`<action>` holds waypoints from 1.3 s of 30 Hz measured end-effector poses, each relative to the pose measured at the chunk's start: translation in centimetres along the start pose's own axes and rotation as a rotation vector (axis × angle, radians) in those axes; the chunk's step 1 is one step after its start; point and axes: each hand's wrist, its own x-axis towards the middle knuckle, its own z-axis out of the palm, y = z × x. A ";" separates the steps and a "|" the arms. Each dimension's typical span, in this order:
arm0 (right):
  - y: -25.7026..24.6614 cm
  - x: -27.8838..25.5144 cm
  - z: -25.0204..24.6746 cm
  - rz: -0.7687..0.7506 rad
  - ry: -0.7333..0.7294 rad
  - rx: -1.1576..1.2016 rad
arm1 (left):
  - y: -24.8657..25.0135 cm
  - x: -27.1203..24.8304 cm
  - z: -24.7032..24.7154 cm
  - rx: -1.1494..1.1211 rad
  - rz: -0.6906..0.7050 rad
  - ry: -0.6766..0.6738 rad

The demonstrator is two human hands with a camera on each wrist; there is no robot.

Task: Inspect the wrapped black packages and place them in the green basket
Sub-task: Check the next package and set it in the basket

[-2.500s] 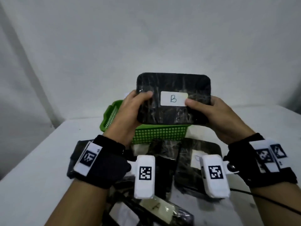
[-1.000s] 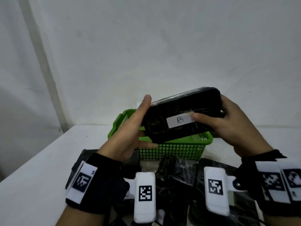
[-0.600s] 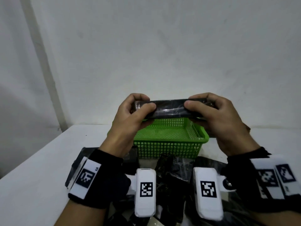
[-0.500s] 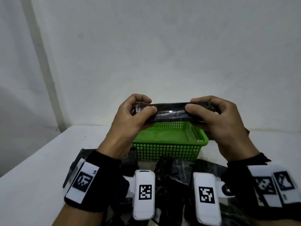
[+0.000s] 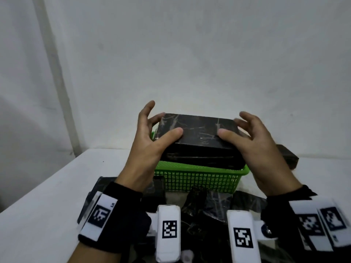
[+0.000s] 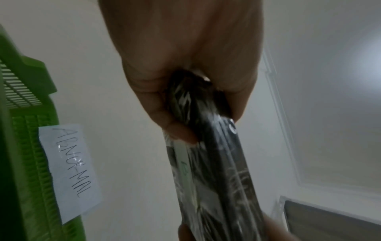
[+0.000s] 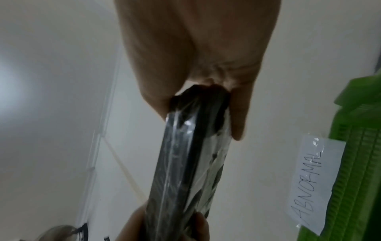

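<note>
A flat black package (image 5: pixel 197 133) wrapped in clear film hovers just above the green basket (image 5: pixel 199 179), plain wide face up and no label showing. My left hand (image 5: pixel 168 124) holds its left end, thumb on top and some fingers spread upward. At the other end my right hand (image 5: pixel 230 127) holds it the same way. In the left wrist view the package (image 6: pixel 216 163) is pinched between thumb and fingers. The right wrist view also shows the package (image 7: pixel 189 163) pinched at its end.
Several more wrapped black packages (image 5: pixel 209 204) lie on the white table in front of the basket, and one (image 5: pixel 286 156) lies at the right. The basket's (image 6: pixel 31 146) far wall carries a paper label (image 6: pixel 70 171) reading ABNORMAL. A white wall stands close behind.
The package has turned from edge-on to flat with its unlabelled face up, and has come down toward the basket. Both hands' fingers have loosened and spread.
</note>
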 end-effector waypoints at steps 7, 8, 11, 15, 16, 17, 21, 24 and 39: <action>-0.2 0.1 -0.5 0.180 -0.068 0.083 | -1.1 0.2 -0.3 0.141 -0.041 -0.010; -0.2 0.1 -0.6 0.153 -0.062 0.083 | -1.2 0.3 -0.3 0.158 -0.088 -0.004; -0.1 0.2 -0.6 0.091 -0.028 0.083 | -1.4 0.4 -0.1 0.206 -0.112 0.016; 0.0 0.3 -0.6 0.039 -0.015 0.083 | -1.3 0.5 -0.1 0.209 -0.072 -0.020; 0.0 0.3 -0.7 0.019 -0.014 0.062 | -1.2 0.4 -0.2 0.246 -0.065 -0.039; 0.1 0.2 -0.9 -0.004 -0.016 0.030 | -1.2 0.3 -0.2 0.291 -0.059 -0.054; 0.5 0.0 -1.0 -0.047 -0.027 -0.137 | -1.3 0.1 -0.2 0.485 -0.072 -0.045; 0.7 -0.1 -0.5 -0.022 -0.069 -0.063 | -1.4 0.0 0.0 0.443 -0.082 -0.024; 1.2 0.6 0.9 0.000 0.015 0.203 | -0.8 0.2 0.5 0.254 -0.057 0.037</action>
